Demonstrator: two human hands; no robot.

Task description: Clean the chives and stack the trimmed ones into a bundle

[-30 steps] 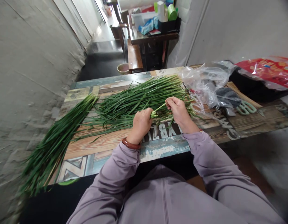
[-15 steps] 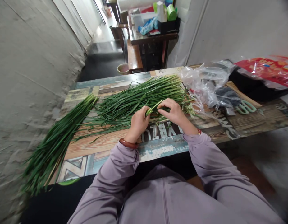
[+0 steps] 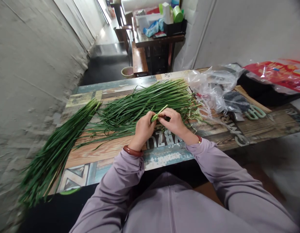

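My left hand [image 3: 144, 127] is closed around a few garlic chives [image 3: 162, 110], their pale stem ends sticking up past the thumb. Against those stems, the thumb and fingertips of my right hand [image 3: 172, 121] are pinched, close beside the left thumb. Just beyond both hands a large loose pile of garlic chives [image 3: 145, 100] lies across the table, leaves to the left and pale ends to the right. Pale trimmings [image 3: 197, 114] are scattered at the pile's right end. A separate bunch of chives [image 3: 60, 149] rests at the table's left side, its leaves hanging over the edge.
Clear plastic bags [image 3: 213, 85] lie on the right of the patterned table [image 3: 96, 155], near green-handled scissors [image 3: 255, 112] and a red bag [image 3: 278, 72]. A wall [image 3: 30, 64] rises on the left. Farther back are a bench [image 3: 139, 58] and a basket [image 3: 127, 72].
My right hand has moved left and slightly down, bringing its fingertips in to the stems beside my left thumb. My left hand stays nearly in place, holding the chives.
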